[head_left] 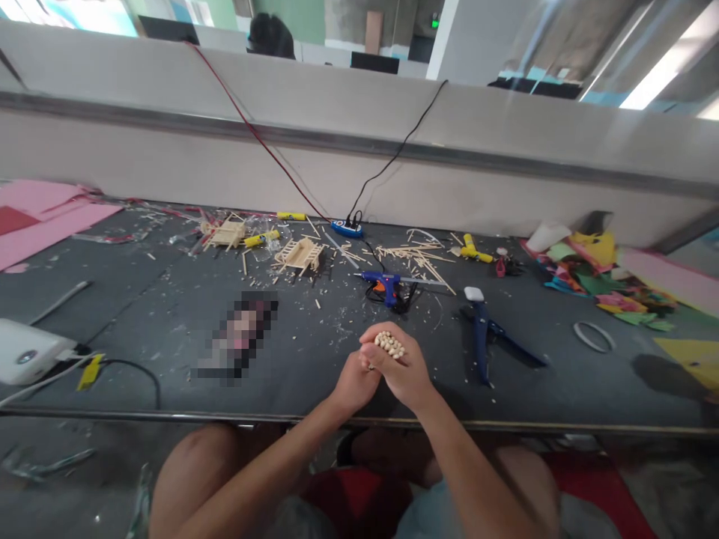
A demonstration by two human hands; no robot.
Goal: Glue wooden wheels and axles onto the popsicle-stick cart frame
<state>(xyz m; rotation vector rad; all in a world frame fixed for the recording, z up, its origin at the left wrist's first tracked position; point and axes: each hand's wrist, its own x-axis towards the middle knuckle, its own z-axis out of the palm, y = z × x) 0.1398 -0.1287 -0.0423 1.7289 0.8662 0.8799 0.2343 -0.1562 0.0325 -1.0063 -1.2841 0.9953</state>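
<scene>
Right at the near edge of the dark counter (140, 329), both hands meet just above the metal rim that runs along the front. The right hand (401, 367) lies over the left hand (353, 385), and together they clasp a bundle of small wooden sticks (389, 343), whose rounded ends poke up between them. The fingers of both hands are curled shut around the bundle; none are spread.

Open room lies to the left of the hands, a bare stretch of counter reaching toward a pixelated patch and, further left, a white device (25, 350) with a cable near the counter's edge. To the right, a blue hand tool (483, 333) with long handles lies near, then bare surface up to a ring (594, 336). Just beyond the hands sits a blue glue gun (386, 285), with scattered loose sticks (419, 258) behind it. Small stick frames (300, 254) stand further back left of centre, yellow glue tubes (475, 253) beside the litter. A blue power strip (347, 227) rests against the back wall. Pink sheets (45, 217) cover the far left, coloured paper scraps (601, 277) the far right.
</scene>
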